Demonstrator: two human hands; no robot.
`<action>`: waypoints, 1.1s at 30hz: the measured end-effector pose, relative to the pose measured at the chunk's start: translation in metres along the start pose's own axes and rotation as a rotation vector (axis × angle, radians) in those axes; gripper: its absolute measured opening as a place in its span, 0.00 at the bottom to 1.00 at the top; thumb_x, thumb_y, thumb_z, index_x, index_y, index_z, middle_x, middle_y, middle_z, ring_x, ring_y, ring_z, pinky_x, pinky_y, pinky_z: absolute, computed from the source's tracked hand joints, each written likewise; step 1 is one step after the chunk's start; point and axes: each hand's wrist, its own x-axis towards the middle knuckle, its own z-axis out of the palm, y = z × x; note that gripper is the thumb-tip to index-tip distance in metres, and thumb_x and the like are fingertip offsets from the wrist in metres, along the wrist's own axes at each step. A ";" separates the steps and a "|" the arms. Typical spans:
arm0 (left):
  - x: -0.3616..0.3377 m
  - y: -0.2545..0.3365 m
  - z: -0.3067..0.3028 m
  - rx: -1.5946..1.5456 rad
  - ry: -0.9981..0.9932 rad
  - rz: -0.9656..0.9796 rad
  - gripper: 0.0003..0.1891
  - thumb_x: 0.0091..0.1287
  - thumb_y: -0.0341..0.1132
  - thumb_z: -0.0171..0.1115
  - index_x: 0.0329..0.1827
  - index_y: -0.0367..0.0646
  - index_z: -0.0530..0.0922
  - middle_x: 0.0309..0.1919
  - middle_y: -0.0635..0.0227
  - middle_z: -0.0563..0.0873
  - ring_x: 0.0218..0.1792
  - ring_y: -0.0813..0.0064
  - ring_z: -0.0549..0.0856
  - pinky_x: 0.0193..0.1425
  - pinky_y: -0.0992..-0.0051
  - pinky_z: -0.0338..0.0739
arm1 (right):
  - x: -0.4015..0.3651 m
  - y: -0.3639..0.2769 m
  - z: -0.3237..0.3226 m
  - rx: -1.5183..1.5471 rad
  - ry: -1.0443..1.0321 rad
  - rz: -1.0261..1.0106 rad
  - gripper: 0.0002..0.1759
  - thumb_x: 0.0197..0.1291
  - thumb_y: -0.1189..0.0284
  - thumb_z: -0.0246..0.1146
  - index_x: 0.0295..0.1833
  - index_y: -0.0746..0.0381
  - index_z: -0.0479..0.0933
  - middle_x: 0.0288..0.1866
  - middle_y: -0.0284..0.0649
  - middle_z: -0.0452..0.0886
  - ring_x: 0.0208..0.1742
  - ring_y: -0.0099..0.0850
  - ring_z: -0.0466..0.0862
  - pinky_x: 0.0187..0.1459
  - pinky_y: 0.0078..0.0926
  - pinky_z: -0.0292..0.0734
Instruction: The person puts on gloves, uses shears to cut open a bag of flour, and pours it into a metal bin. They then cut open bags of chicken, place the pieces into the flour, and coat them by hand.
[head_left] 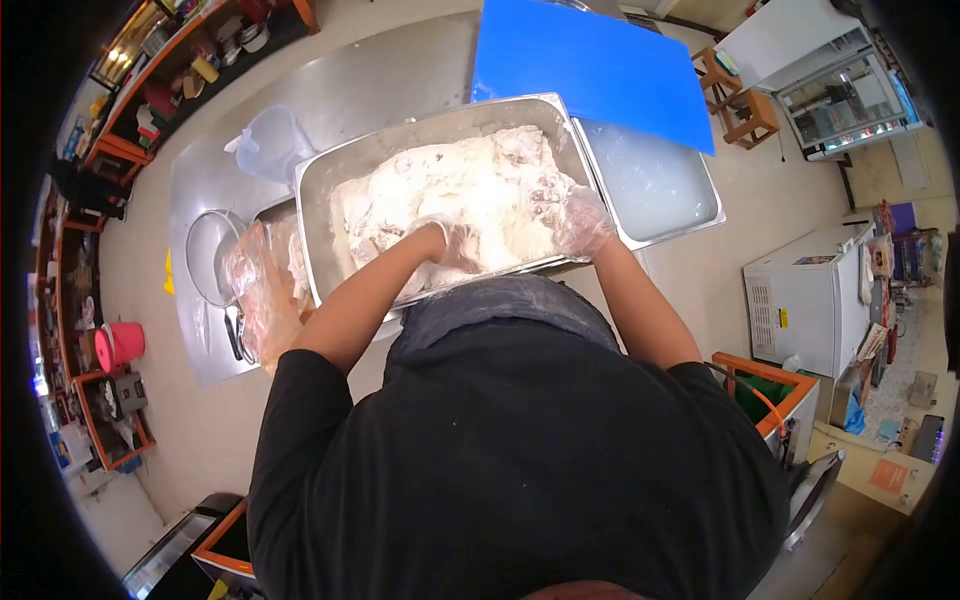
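A deep steel tray [315, 230] in front of me holds a large heap of white flour-like powder [450, 185], with lumpy coated pieces partly showing in it. My left hand [460, 246], in a clear plastic glove, reaches into the powder near the tray's front edge; its fingers are buried. At the tray's right side is my right hand [584, 222], also in a clear glove. Its fingers point into the powder beside a pinkish, powder-covered patch, and whether they grip anything is hidden.
Right of the tray sits a pan of cloudy liquid [655, 185], partly under a blue board [590, 65]. To the left, a clear jug [272, 145], a round sieve [212, 258] and a plastic bag [262, 290] lie on the steel table [385, 70]. A white chest freezer [805, 300] stands farther right.
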 end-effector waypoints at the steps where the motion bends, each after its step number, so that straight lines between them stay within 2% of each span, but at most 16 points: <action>1: 0.011 -0.014 0.022 -0.107 0.085 -0.011 0.47 0.54 0.69 0.63 0.63 0.33 0.74 0.55 0.45 0.82 0.58 0.51 0.80 0.63 0.64 0.73 | 0.000 0.001 0.007 0.179 -0.005 0.059 0.26 0.62 0.72 0.60 0.67 0.62 0.69 0.58 0.41 0.81 0.55 0.31 0.82 0.58 0.29 0.78; 3: 0.013 -0.019 0.034 -0.397 0.204 0.018 0.50 0.53 0.68 0.67 0.67 0.32 0.69 0.58 0.43 0.79 0.61 0.51 0.78 0.66 0.65 0.71 | 0.003 0.002 0.013 0.218 -0.112 0.155 0.26 0.60 0.70 0.62 0.65 0.59 0.71 0.56 0.40 0.82 0.54 0.33 0.82 0.58 0.29 0.77; 5: 0.000 -0.006 0.020 -0.761 0.270 0.101 0.52 0.51 0.65 0.71 0.69 0.31 0.65 0.61 0.42 0.77 0.64 0.52 0.76 0.68 0.67 0.69 | 0.013 0.000 0.010 -0.395 -0.405 0.176 0.24 0.58 0.68 0.64 0.62 0.55 0.75 0.54 0.42 0.83 0.53 0.35 0.82 0.58 0.29 0.77; 6: -0.016 0.020 -0.001 -0.993 0.409 -0.148 0.48 0.52 0.52 0.77 0.72 0.41 0.63 0.64 0.53 0.76 0.63 0.60 0.76 0.69 0.65 0.70 | 0.017 -0.010 0.009 -0.543 -0.490 0.182 0.23 0.57 0.66 0.64 0.61 0.53 0.77 0.53 0.42 0.83 0.53 0.36 0.82 0.57 0.29 0.77; 7: -0.008 0.025 0.001 -1.313 0.414 0.020 0.45 0.55 0.52 0.76 0.71 0.40 0.65 0.63 0.53 0.76 0.63 0.58 0.76 0.68 0.66 0.69 | 0.021 -0.021 0.008 -0.690 -0.579 0.177 0.22 0.56 0.64 0.65 0.59 0.50 0.79 0.51 0.43 0.84 0.53 0.37 0.83 0.56 0.29 0.77; 8: -0.001 0.028 0.002 -1.626 0.411 0.204 0.42 0.57 0.51 0.74 0.69 0.39 0.66 0.63 0.52 0.77 0.62 0.57 0.76 0.68 0.66 0.69 | 0.024 -0.044 0.005 -0.515 -0.568 0.192 0.21 0.55 0.63 0.66 0.57 0.48 0.80 0.50 0.43 0.84 0.53 0.38 0.82 0.55 0.29 0.77; 11: -0.006 0.028 -0.003 -0.864 0.716 0.409 0.31 0.63 0.43 0.67 0.66 0.40 0.70 0.63 0.55 0.75 0.63 0.56 0.73 0.70 0.62 0.66 | 0.013 0.064 0.068 -0.305 0.018 -0.071 0.18 0.60 0.64 0.63 0.55 0.52 0.80 0.48 0.40 0.84 0.49 0.35 0.84 0.49 0.32 0.79; 14: -0.022 0.043 -0.002 -0.361 0.923 0.328 0.30 0.61 0.41 0.65 0.65 0.39 0.71 0.61 0.55 0.75 0.64 0.56 0.70 0.74 0.62 0.58 | 0.029 -0.015 0.061 0.471 0.155 0.301 0.14 0.64 0.69 0.60 0.53 0.57 0.80 0.46 0.37 0.84 0.45 0.31 0.84 0.41 0.32 0.80; 17: -0.024 0.044 0.012 -0.698 1.044 0.309 0.28 0.63 0.43 0.62 0.65 0.39 0.71 0.61 0.57 0.76 0.64 0.56 0.71 0.75 0.62 0.57 | 0.044 -0.079 0.057 1.256 0.254 0.669 0.10 0.68 0.74 0.56 0.52 0.61 0.79 0.44 0.34 0.84 0.40 0.27 0.84 0.33 0.31 0.81; 18: 0.001 0.024 0.030 -0.305 1.103 0.120 0.25 0.65 0.43 0.59 0.63 0.39 0.73 0.61 0.56 0.76 0.64 0.59 0.71 0.73 0.61 0.60 | 0.052 -0.039 0.083 1.114 0.206 0.533 0.10 0.67 0.72 0.57 0.48 0.64 0.79 0.39 0.38 0.84 0.37 0.31 0.84 0.32 0.32 0.80; 20: 0.044 -0.004 0.070 -1.064 1.137 0.305 0.23 0.66 0.41 0.58 0.61 0.39 0.74 0.60 0.54 0.77 0.63 0.59 0.73 0.71 0.61 0.62 | 0.061 -0.034 0.079 -0.283 -0.076 0.065 0.10 0.62 0.73 0.59 0.46 0.64 0.81 0.35 0.43 0.84 0.36 0.36 0.84 0.34 0.34 0.79; 21: 0.057 -0.012 0.077 -1.036 1.127 0.221 0.22 0.65 0.39 0.57 0.60 0.39 0.75 0.59 0.54 0.78 0.61 0.58 0.75 0.69 0.61 0.64 | 0.064 -0.034 0.078 -0.978 -0.204 -0.196 0.10 0.60 0.73 0.60 0.44 0.65 0.81 0.33 0.45 0.84 0.36 0.38 0.84 0.36 0.35 0.79; 26: 0.034 0.010 0.049 -0.680 1.196 -0.178 0.18 0.63 0.34 0.54 0.54 0.39 0.79 0.51 0.53 0.83 0.53 0.52 0.80 0.62 0.58 0.72 | 0.077 -0.051 0.093 -0.846 0.240 -0.016 0.11 0.55 0.71 0.58 0.39 0.65 0.82 0.30 0.49 0.83 0.37 0.44 0.84 0.43 0.39 0.77; 28: 0.032 0.010 0.049 -0.285 1.245 -0.256 0.17 0.62 0.32 0.53 0.53 0.40 0.81 0.49 0.54 0.84 0.51 0.51 0.81 0.58 0.56 0.74 | 0.079 -0.048 0.091 -0.870 0.185 0.036 0.13 0.58 0.70 0.56 0.42 0.66 0.82 0.33 0.48 0.84 0.39 0.44 0.84 0.45 0.38 0.77; 30: 0.016 0.015 0.035 -0.347 1.228 -0.149 0.17 0.62 0.31 0.53 0.53 0.42 0.81 0.49 0.55 0.84 0.50 0.51 0.81 0.57 0.56 0.76 | 0.078 -0.060 0.061 -0.916 -0.187 0.058 0.16 0.61 0.70 0.54 0.48 0.68 0.80 0.38 0.46 0.85 0.40 0.42 0.85 0.48 0.38 0.78; 33: 0.029 0.003 0.037 -0.410 1.271 0.023 0.16 0.62 0.29 0.55 0.52 0.44 0.82 0.49 0.56 0.84 0.48 0.52 0.82 0.57 0.58 0.76 | 0.065 -0.040 0.055 -0.800 -0.237 0.071 0.17 0.62 0.70 0.54 0.51 0.69 0.78 0.40 0.45 0.85 0.41 0.41 0.85 0.49 0.37 0.78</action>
